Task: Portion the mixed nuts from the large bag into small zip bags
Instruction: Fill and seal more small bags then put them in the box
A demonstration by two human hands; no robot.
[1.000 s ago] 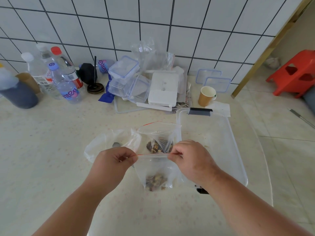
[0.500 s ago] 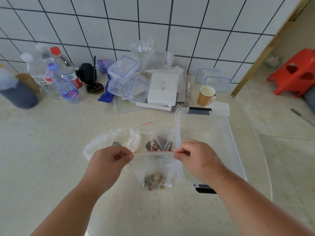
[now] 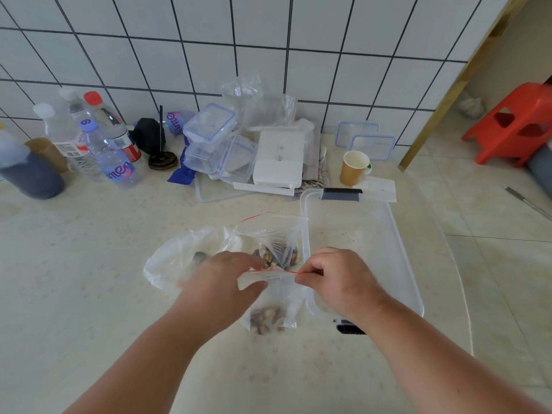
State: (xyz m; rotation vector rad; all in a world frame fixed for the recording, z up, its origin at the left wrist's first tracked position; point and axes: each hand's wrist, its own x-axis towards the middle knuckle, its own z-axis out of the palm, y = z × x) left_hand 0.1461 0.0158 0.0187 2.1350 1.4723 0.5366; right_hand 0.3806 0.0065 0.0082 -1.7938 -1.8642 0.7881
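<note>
A small clear zip bag [image 3: 273,309] with a red strip along its top hangs between my hands, with mixed nuts pooled at its bottom. My right hand [image 3: 334,282] pinches the right end of the zip strip. My left hand [image 3: 222,283] pinches the strip nearer its middle and is blurred by motion. Behind it a second zip bag [image 3: 273,237] holding nuts stands open against the tub. To the left lies a crumpled large clear bag [image 3: 179,258] on the counter [image 3: 89,264].
A clear plastic tub [image 3: 373,234] with black handles sits at the right. Along the tiled wall stand water bottles [image 3: 110,156], stacked clear containers [image 3: 215,144], a white box [image 3: 280,156] and a paper cup [image 3: 354,167]. A red stool [image 3: 516,121] stands on the floor, far right.
My left hand has slid to the right along the zip strip toward my right hand. The right hand has stayed at the strip's right end.
</note>
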